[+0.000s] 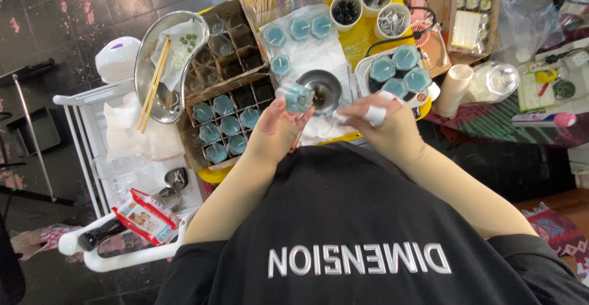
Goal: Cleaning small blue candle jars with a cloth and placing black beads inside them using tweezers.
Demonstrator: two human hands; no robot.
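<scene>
The left hand (274,130) has its fingers pinching a small glass cup of teal wax (298,97) right over a dark metal bowl (323,89). The right hand (385,127) grips a white cloth (374,115), fingers curled. The cardboard divider box (228,105) holds more teal-filled cups, and a white tray (362,72) carries four.

a steel tray (147,47) with chopsticks (153,84) beside a white trolley (80,133).
</scene>
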